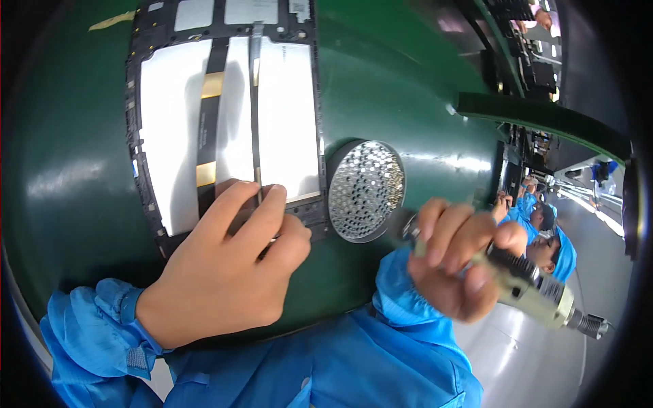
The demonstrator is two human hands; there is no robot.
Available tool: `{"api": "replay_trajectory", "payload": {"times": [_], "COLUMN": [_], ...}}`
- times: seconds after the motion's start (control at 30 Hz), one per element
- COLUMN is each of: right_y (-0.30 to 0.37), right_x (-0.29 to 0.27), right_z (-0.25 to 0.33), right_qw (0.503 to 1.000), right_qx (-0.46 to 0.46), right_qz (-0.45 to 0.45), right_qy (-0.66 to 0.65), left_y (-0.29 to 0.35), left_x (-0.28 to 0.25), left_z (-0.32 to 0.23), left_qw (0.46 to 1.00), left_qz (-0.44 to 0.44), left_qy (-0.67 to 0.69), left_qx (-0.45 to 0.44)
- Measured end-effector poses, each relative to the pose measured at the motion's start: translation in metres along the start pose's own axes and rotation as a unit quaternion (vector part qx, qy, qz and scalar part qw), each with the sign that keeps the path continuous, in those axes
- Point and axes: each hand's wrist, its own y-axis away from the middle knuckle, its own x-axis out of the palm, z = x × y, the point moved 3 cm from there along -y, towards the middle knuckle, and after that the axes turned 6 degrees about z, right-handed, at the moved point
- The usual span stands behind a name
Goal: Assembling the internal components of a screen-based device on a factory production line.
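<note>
Although pale print runs along the wide black flex cable (209, 126) in the opened tablet (235, 115), it is too small to make out. Faint marks near the top of the right-hand white panel (289, 122) are equally unreadable, as is a small whitish label (298, 8) at the tablet's upper right corner. A pale plate on the body of the electric screwdriver (534, 296) bears markings too blurred to read.

The tablet lies on the green work surface (68, 224), left of a round metal dish (331, 207) full of small screws (367, 183). Over the tablet's lower edge rests the left hand (231, 265), back upward, its fingers bent and pointing away from the body; the index and middle fingertips sit on either side of a narrow dark strip (256, 122). Whether those fingers grip anything cannot be told.

Blurred, the right hand (459, 255) is raised to the right of the dish, fingers curled around the screwdriver, which slants with its tail down to the right. Both wrists emerge from blue sleeves (88, 326).
</note>
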Motion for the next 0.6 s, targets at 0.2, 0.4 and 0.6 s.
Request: {"api": "replay_trajectory", "payload": {"times": [0.2,0.4,0.6], "right_y": [-0.013,-0.017,-0.015], "right_x": [-0.034,-0.039,-0.038], "right_z": [-0.020,-0.038,-0.041], "right_qw": [0.993,0.990,0.991], "right_qx": [0.007,0.025,0.031], "right_qz": [-0.113,-0.141,-0.130], "right_qy": [0.017,-0.006,-0.004], "left_y": [-0.001,-0.002,0.000], "left_x": [0.005,0.004,0.002], "left_z": [0.004,0.005,0.005], "left_qw": [1.000,1.000,1.000], "left_qz": [-0.021,-0.023,-0.016], "left_qy": [0.010,0.006,-0.001], "left_qx": [-0.006,-0.004,-0.008]}}
